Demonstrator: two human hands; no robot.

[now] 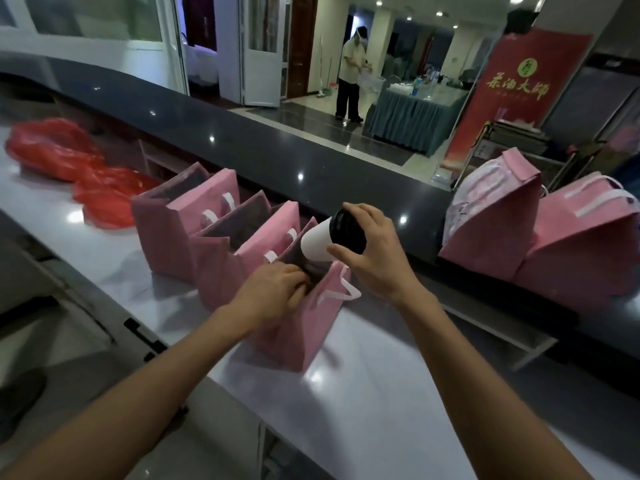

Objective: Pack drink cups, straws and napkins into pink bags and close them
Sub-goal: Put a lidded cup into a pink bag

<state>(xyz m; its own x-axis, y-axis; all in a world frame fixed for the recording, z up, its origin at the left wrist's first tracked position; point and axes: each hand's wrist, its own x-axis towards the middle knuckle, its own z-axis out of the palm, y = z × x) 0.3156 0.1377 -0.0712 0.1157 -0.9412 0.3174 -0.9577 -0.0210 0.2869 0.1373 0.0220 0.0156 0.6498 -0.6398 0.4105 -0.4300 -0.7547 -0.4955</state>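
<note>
Both forearms come in from bottom of view. Left hand (273, 284) is at mouth of nearest pink bag (304, 327), fingers curled over its near rim & dipping inside, prob. holding it open. Right hand (372, 252) grips drink cup (323, 242) by its black lid (348, 232), thumb & fingers wrapped round lid end. Cup is tilted, white body pointing down-left, base just above bag opening, not yet inside.

Bag stands on pale counter (381, 393) w/ white ribbon handle (348, 292) flopped to right side. Two more open pink bags (211, 223) stand in a row behind it, apart from red plastic bags (69, 157) further left. Two closed pink bags (540, 237) sit on right, tops folded over.

Handling est.: cup looks like paper, light if empty; can't tell fill level. Walls would crush if squeezed mid-body, so lid rim grip is stiffer but lid could pop off; safer to support the body near top. Bag is thin paper, creases easily, tips unless braced. No straws or napkins visible.
</note>
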